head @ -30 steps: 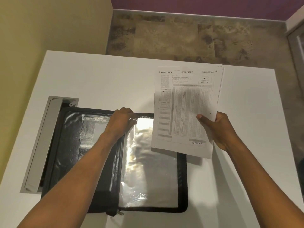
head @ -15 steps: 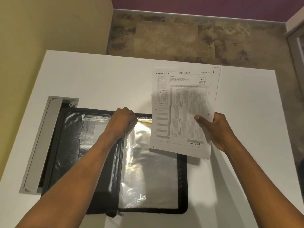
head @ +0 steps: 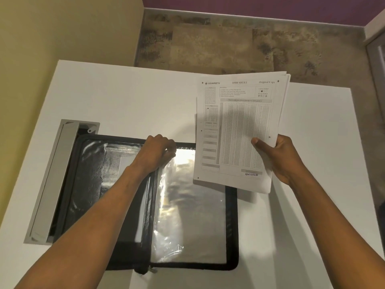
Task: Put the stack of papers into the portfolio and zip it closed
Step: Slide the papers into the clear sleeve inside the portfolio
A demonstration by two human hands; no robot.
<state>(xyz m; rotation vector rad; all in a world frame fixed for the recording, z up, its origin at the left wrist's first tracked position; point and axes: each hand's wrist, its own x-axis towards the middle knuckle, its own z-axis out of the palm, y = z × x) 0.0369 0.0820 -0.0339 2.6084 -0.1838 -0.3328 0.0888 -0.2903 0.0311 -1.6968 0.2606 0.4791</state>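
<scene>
The stack of papers (head: 239, 130) is gripped by the right hand (head: 281, 157) above the white table (head: 125, 97). The open portfolio (head: 232, 226) lies flat; its clear sleeve (head: 187, 215) is pinched at the far edge by the left hand (head: 156, 153).

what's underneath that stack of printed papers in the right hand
The stack of printed papers, held up by the right hand, overlaps the top right corner of the open black zip portfolio and bare white table. That covered corner cannot be seen.

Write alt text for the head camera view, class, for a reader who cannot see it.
The right hand holds a stack of papers above a white table, while the left hand pinches the top edge of a clear plastic sleeve inside an open black portfolio. The top sheet is a printed OMR form stamped ENTERED.
</scene>
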